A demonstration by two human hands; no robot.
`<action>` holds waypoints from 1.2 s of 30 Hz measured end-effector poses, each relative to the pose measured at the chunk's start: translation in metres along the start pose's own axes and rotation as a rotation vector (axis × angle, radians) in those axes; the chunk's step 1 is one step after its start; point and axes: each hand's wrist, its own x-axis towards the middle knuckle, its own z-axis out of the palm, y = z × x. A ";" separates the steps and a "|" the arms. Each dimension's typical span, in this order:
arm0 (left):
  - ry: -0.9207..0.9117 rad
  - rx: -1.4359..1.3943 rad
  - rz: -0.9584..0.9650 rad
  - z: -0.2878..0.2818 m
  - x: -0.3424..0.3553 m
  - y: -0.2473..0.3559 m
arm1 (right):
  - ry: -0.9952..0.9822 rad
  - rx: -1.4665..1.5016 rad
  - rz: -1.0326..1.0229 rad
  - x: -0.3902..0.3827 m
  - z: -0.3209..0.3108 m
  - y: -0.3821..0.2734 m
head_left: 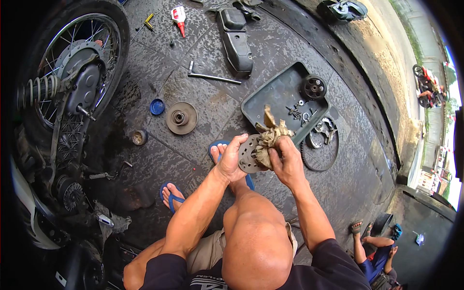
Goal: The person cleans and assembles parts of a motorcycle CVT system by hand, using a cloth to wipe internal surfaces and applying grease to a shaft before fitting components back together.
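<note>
Over the tray's near edge, my left hand is closed on the rim of a round, flat metal plate with several holes in it. My right hand grips a crumpled, dirty brown rag and presses it against the plate's right side, hiding that part. Just beyond lies a dark plastic tray. It holds a round black drum and several loose bolts and washers. Beside the tray, a clutch shoe assembly sits within a looped drive belt.
On the stained floor are a pulley disc, a blue cap, a small tin, an L-shaped wrench, a black cover and a red-tipped white bottle. A motorbike wheel stands left. Another person sits lower right.
</note>
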 end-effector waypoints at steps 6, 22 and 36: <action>-0.112 0.018 0.040 -0.002 -0.005 0.008 | -0.031 -0.087 0.016 0.010 0.019 0.010; 0.077 0.301 -0.062 -0.004 -0.004 0.007 | -0.388 -0.114 -0.270 0.055 -0.010 -0.009; 0.021 0.045 0.153 -0.017 -0.031 0.052 | -0.435 -0.089 0.607 -0.002 -0.121 0.021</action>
